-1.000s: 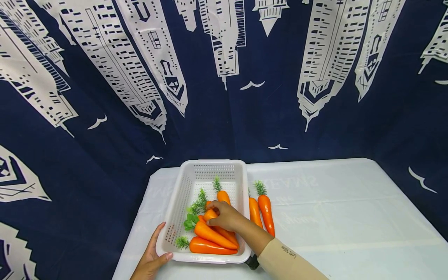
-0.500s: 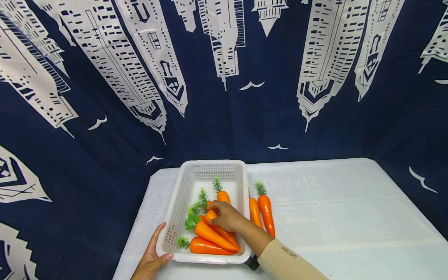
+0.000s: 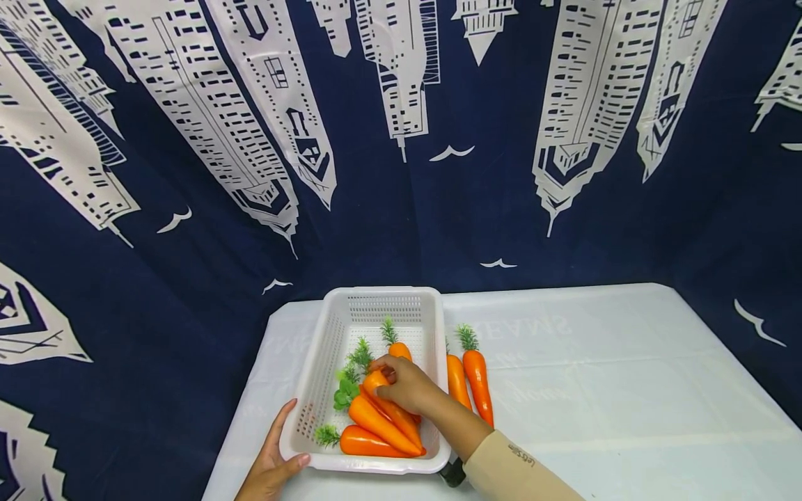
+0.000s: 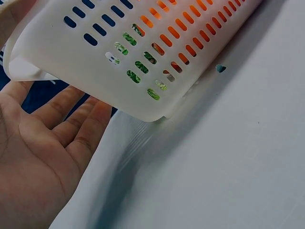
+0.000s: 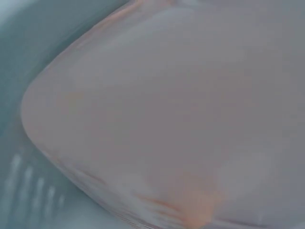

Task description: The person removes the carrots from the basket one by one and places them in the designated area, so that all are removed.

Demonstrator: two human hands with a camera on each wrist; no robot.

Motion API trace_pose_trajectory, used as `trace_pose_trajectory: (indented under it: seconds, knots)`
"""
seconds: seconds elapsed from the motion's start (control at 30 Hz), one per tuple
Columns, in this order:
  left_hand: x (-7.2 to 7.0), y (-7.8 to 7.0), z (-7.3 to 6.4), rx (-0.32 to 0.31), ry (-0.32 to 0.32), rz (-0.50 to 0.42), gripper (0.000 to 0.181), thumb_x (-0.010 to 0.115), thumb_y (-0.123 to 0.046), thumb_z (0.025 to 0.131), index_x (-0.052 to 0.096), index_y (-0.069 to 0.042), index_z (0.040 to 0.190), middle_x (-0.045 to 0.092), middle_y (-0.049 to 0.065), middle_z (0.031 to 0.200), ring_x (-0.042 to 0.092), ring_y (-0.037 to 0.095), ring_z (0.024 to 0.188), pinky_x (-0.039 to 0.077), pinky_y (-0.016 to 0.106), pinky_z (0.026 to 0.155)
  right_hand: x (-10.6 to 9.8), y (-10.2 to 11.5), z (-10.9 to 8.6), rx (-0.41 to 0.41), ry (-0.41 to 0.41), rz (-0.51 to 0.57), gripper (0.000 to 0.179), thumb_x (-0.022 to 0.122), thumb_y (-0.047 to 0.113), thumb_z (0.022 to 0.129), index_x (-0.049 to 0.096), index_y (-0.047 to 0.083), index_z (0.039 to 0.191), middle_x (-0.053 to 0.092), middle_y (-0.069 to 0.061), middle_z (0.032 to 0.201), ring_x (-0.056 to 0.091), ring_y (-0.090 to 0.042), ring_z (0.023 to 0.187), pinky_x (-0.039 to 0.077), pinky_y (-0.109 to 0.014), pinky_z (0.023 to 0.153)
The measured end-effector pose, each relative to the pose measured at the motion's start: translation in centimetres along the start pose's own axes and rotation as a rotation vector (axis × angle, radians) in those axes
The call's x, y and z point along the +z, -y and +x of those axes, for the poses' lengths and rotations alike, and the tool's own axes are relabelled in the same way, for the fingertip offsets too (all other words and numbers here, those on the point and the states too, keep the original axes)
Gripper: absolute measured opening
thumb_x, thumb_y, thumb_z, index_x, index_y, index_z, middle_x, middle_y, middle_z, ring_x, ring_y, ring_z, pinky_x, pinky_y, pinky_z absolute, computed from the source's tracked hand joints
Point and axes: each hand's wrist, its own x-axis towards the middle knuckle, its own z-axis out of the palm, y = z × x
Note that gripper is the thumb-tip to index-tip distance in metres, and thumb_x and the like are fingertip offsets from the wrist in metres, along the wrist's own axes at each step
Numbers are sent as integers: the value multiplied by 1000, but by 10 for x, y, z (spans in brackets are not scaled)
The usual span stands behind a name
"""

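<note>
A white perforated plastic basket holds several orange carrots with green tops. In the head view my left hand holds its near left corner, thumb on the front rim and fingers along the side. The left wrist view shows that hand with long fingers under the rim of the basket. Inside the basket, my right hand pinches the thick upper end of a carrot, which lies aslant over others. A blurred pale shape fills the right wrist view, so the fingertips cannot be made out there.
Beside the basket's right wall, two more carrots lie on the white-covered table. A small black object shows under the right forearm. Behind the table hangs a dark blue cloth with white buildings.
The pinched carrot has shifted up and over, so more of its length now lies atop the pile. My right hand has barely moved; the left hand stays at the basket's corner.
</note>
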Motion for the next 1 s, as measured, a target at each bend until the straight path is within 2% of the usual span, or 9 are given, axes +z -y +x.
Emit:
trace_pose_trajectory:
  seconds: [0.5,0.73,1.0]
  knots:
    - [0,1,0,19,14,-9,102,66,-2,91,-1,-29,163,-16,10,163,39,-18,120,49,20,97,-1,-2,0,-14,-22,55,34,71,15,90,68,20,123,62,-4,120,56,-22,106,50,-43,94]
    - [1,-2,-1,14,19,-16,102,65,-2,91,-1,-30,163,-13,8,162,40,-16,122,49,21,98,0,-3,2,-58,-71,74,39,69,17,88,66,14,126,65,-6,116,59,-19,99,51,-38,87]
    - [2,-3,-1,7,15,-3,102,65,-3,92,-2,-30,163,-15,10,163,39,-19,121,47,19,98,-1,-3,1,-38,-97,123,41,70,25,90,62,12,127,65,-8,123,61,-22,107,51,-41,93]
